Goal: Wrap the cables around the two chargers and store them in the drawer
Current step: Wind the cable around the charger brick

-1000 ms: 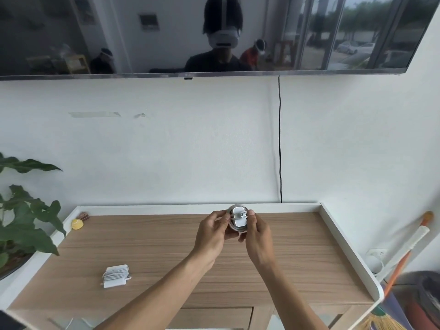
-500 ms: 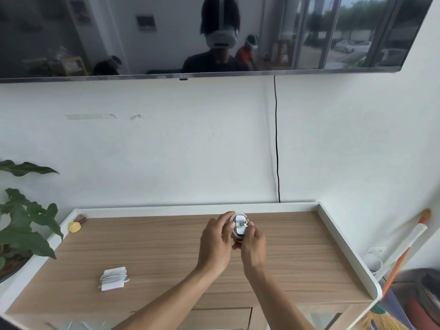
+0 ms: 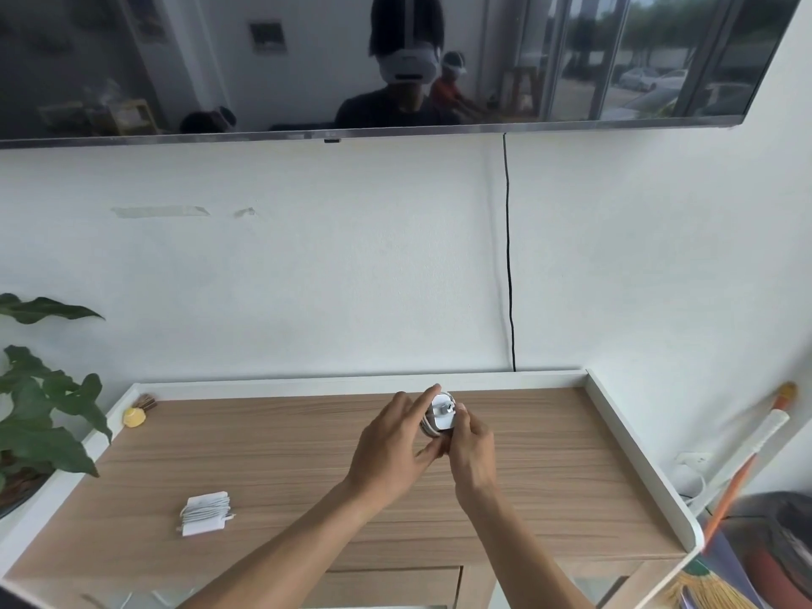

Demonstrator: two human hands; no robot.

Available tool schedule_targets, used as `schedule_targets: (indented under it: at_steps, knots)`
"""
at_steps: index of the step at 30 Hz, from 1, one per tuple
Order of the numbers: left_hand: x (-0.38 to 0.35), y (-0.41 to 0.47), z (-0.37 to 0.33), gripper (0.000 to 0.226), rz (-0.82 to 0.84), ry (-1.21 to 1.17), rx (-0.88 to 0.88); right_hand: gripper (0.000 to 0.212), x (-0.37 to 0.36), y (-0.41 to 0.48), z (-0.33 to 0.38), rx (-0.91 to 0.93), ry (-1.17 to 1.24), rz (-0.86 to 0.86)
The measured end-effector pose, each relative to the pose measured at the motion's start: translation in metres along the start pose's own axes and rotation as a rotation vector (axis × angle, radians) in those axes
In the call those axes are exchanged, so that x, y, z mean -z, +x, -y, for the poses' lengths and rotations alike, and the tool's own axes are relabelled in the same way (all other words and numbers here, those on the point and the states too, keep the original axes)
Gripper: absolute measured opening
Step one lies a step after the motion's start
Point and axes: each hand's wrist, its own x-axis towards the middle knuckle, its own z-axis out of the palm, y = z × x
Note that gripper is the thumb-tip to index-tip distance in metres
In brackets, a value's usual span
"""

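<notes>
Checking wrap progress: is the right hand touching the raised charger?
Touching. Head view: the right hand grips the charger at its right edge, no gap.

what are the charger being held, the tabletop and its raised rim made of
Held charger: seems to be smooth white plastic, going by its even, slightly shiny face. Its wound cable looks like soft white rubbery sheathing.
Tabletop: matte, with straight, uniform wood grain, so probably laminate rather than solid wood.
Rim: smooth white board, painted or coated.

The person is wearing a white strapped headset [image 3: 408, 65] and a dark top [image 3: 378, 111]; the forearms [image 3: 281, 551] are showing bare.
</notes>
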Motion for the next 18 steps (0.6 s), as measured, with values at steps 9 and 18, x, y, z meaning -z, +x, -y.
schedule_targets:
  at_steps: [9,18]
  knots:
    - [-0.001,0.012,0.004,0.047,-0.018,-0.277,0.208,0.041,0.01,0.01,0.0,-0.042,-0.005,0.209]
    - [-0.005,0.018,0.01,0.03,0.052,-0.538,0.282,0.044,0.017,0.02,-0.002,-0.021,-0.161,0.273]
